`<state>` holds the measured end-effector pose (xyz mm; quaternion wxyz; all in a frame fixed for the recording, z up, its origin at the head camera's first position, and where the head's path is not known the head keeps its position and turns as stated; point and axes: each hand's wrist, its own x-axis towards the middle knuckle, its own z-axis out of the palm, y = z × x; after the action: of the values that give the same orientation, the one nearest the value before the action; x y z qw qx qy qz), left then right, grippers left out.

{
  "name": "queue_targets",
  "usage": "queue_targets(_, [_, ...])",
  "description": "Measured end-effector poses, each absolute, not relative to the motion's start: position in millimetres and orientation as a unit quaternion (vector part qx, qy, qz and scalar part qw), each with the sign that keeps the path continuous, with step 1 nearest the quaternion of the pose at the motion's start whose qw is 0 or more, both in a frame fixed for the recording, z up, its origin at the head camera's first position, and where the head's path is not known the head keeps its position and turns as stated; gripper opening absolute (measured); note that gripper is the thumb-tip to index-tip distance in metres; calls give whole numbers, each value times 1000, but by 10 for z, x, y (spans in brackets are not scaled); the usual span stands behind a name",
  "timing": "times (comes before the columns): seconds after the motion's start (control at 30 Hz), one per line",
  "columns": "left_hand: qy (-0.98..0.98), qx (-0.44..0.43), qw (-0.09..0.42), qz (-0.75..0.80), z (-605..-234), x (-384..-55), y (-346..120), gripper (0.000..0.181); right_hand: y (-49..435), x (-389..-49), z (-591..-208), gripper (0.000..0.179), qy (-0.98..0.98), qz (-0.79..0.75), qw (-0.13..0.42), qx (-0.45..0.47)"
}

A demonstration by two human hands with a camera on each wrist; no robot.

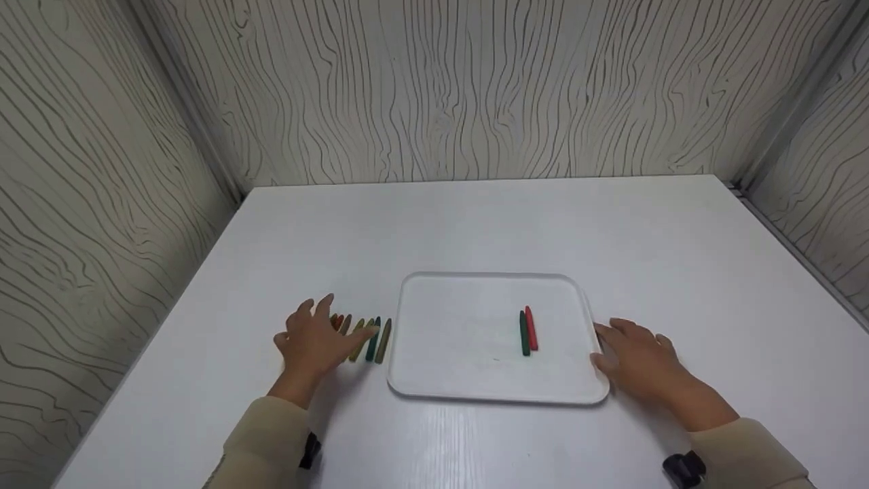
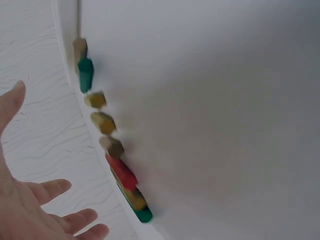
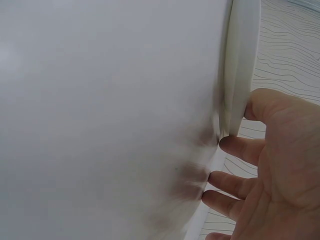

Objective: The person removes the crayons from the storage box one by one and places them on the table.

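My left hand (image 1: 316, 345) hovers over a row of crayons, its fingers spread with nothing between them. Nearest the tray in that row lie an olive crayon (image 1: 384, 341) and a dark green crayon (image 1: 373, 343). The left wrist view shows the row end-on, with a red crayon (image 2: 121, 171) and a teal crayon (image 2: 86, 75) among several others. At the right rim of the white tray (image 1: 461, 397), my right hand (image 1: 641, 363) holds the edge, thumb on the rim and fingertips along its outer side. Inside the tray, a green crayon (image 1: 524, 333) lies beside a red crayon (image 1: 531, 329).
The white table (image 1: 475, 224) extends behind and around the tray. Wood-grain patterned panels (image 1: 461, 95) enclose it at the back and both sides. Dark straps show at both sleeve cuffs.
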<state>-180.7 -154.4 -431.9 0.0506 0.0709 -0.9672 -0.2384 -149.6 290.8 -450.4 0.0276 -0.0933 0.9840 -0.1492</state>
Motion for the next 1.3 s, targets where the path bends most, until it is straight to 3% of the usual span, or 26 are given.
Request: queue_targets(1.3, [-972, -59, 30, -225, -4269, -1891, 69, 85, 2886, -1473, -4469, 54, 983, -157, 21, -88])
